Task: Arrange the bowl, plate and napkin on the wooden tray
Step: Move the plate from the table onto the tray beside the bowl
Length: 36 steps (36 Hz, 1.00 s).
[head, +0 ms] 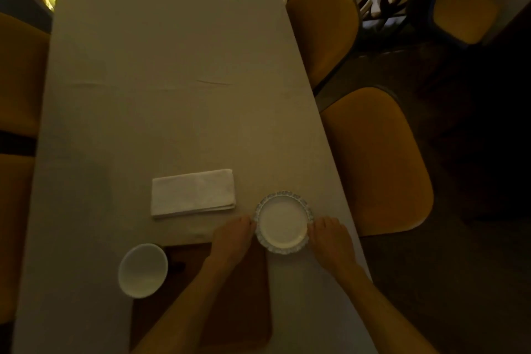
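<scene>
Both hands, left hand [234, 238] and right hand [330, 238], grip the plate [283, 223] by its rim, lower right of center, just beyond the wooden tray [238, 310].

Single head-worn view, wide-angle, no second camera to overlap with. Looks forward and steeply down from above the near end of a long table under a pale cloth [178, 66]. Table runs away up the frame, edges converging with distance, lens distortion bending the sides. Close range at the bottom: both bare forearms enter from the near edge, left hand [234, 238] and right hand [330, 238] in the lower centre. Dark wooden tray [238, 310] cut off by the bottom border. Mustard-yellow upholstered chairs [376, 158] fill the right margin, more at far left. Dim, warm lighting; far corners blurred.
</scene>
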Motion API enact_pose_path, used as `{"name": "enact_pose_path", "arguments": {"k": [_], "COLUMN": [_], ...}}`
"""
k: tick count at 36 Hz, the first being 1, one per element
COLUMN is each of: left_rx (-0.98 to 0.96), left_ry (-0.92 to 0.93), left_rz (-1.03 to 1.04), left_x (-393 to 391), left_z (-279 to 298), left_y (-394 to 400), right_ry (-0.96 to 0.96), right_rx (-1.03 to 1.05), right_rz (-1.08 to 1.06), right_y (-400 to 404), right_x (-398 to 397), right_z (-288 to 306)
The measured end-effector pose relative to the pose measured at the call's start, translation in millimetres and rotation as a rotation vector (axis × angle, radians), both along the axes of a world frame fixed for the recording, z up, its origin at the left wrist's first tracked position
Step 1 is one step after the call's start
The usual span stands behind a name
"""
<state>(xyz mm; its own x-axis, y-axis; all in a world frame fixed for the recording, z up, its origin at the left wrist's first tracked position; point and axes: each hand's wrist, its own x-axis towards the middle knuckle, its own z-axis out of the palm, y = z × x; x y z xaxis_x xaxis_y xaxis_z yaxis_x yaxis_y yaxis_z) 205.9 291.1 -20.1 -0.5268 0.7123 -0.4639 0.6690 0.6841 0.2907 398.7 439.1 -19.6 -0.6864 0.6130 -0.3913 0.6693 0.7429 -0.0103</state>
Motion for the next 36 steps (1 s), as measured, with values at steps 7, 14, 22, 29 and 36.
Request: {"name": "enact_pose_path", "arguments": {"k": [7,14,22,29,36], "left_rx": [0.039,0.088,0.196,0.159,0.131], "left_ry": [-0.189,-0.235,-0.28,-0.304,-0.305], "left_rz": [0.144,0.193,0.326,0.421,0.449], "left_x": [-0.2,-3.0,-3.9,2.2,5.9], "left_z": [0.4,7.4,29.6,35.7,31.0], "left_y": [7.9,3.1,-30.9,-77.6,-111.7], "right_ry": [0.009,0.229,0.347,0.35,0.315], "right_rx": [-0.238,-0.331,-0.384,-0.435,-0.444], "right_rz": [-0.083,-0.293,-0.325,-0.323,-0.342], "right_y": [0.9,-7.4,-29.3,-69.9,-108.8], "right_x": [0.3,-1.4,-9.9,-16.9,-12.6], "right_z": [-17.5,-7.2,14.5,18.9,3.6]}}
